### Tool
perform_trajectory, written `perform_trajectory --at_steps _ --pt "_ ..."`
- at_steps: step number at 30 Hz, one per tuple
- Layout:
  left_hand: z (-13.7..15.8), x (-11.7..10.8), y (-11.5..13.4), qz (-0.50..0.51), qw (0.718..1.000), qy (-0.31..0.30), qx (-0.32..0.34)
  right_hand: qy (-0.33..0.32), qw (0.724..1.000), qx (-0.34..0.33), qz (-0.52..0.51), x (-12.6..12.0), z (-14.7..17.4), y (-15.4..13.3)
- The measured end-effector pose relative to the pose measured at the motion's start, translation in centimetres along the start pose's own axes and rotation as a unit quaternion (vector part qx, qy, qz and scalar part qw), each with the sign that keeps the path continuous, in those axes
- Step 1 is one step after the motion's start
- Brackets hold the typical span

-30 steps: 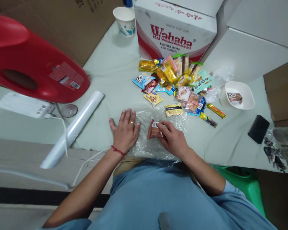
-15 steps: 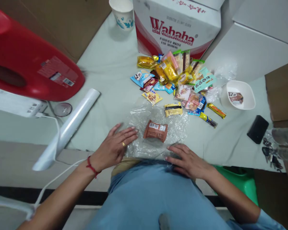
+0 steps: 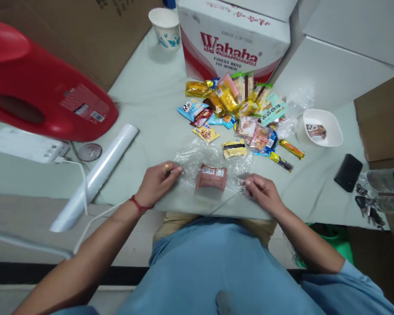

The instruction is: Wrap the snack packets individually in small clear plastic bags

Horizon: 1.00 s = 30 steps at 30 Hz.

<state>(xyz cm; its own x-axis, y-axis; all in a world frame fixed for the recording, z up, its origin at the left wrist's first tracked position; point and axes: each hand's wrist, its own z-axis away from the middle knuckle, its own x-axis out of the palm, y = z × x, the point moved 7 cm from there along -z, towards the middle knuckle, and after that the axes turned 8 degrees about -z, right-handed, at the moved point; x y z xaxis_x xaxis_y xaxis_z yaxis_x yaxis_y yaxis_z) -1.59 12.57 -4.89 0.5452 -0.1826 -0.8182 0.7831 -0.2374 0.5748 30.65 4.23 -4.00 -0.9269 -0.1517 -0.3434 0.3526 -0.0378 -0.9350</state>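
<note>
A brown snack packet (image 3: 212, 177) with a white barcode label lies near the table's front edge, with clear plastic film (image 3: 187, 157) about it. On the left, my left hand (image 3: 161, 181) pinches that film between thumb and fingers. My right hand (image 3: 261, 190) is closed on the film's right side. Neither hand touches the packet. Just beyond the film sits a small yellow packet (image 3: 234, 148) with a dark stripe. Behind it spreads a heap of wrapped snacks (image 3: 228, 98).
A Wahaba-style printed water carton (image 3: 230, 48) and a paper cup (image 3: 166, 30) stand at the back. Left are a red jug (image 3: 49, 87), a film roll (image 3: 95, 177) and a white cable. Right are a white bowl (image 3: 335, 131), a black case (image 3: 348, 173) and keys (image 3: 369, 210).
My hands have gone from lying with fingers spread to gripping the film at both sides. The film's near edge has been lifted away from the table's front toward the brown packet.
</note>
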Motion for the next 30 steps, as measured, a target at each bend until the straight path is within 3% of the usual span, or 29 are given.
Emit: perform_trajectory --at_steps 2,4,7,10,13,15,18,20,23,25,28,30 --pt "-1.7 0.2 0.1 -0.048 0.998 0.027 -0.031 0.033 0.996 0.066 0.040 -0.9 -1.0 1.4" --pt "-3.0 0.2 0.1 -0.097 0.993 0.064 -0.035 0.046 0.987 0.073 0.133 -1.9 -1.8 2.0" --pt "-3.8 -0.5 -0.5 -0.124 0.984 0.123 -0.034 0.074 0.956 0.025 0.283 -3.7 -2.5 1.1" --pt "-2.8 -2.5 -1.1 -0.098 0.974 0.197 -0.048 0.099 0.935 -0.040 0.337 -4.6 -3.7 -1.6" --pt "-0.1 -5.1 0.3 -0.104 0.945 0.309 -0.040 0.067 0.923 -0.126 0.357 -2.9 -6.2 -4.5" --pt "1.8 -5.5 2.9 -0.110 0.933 0.343 0.020 0.032 0.916 -0.153 0.369 -0.8 -8.5 -5.4" --pt "3.1 -2.4 7.0 -0.101 0.950 0.247 0.160 -0.021 0.913 -0.125 0.388 2.4 -12.3 -5.2" --pt "3.4 0.4 8.3 -0.105 0.960 0.184 0.183 -0.069 0.911 -0.082 0.399 4.2 -14.4 -4.5" --pt "3.2 3.7 8.3 -0.139 0.969 0.145 0.147 -0.129 0.911 -0.043 0.390 5.5 -15.9 -4.4" --pt "3.0 4.8 8.0 -0.161 0.972 0.130 0.112 -0.136 0.919 -0.058 0.366 5.8 -15.4 -5.5" --pt "2.7 5.4 7.4 -0.176 0.976 0.101 0.072 -0.184 0.917 -0.118 0.334 7.0 -12.4 -7.4" --pt "2.5 5.2 7.0 -0.173 0.980 0.086 0.058 -0.245 0.894 -0.142 0.349 8.4 -9.4 -7.6"
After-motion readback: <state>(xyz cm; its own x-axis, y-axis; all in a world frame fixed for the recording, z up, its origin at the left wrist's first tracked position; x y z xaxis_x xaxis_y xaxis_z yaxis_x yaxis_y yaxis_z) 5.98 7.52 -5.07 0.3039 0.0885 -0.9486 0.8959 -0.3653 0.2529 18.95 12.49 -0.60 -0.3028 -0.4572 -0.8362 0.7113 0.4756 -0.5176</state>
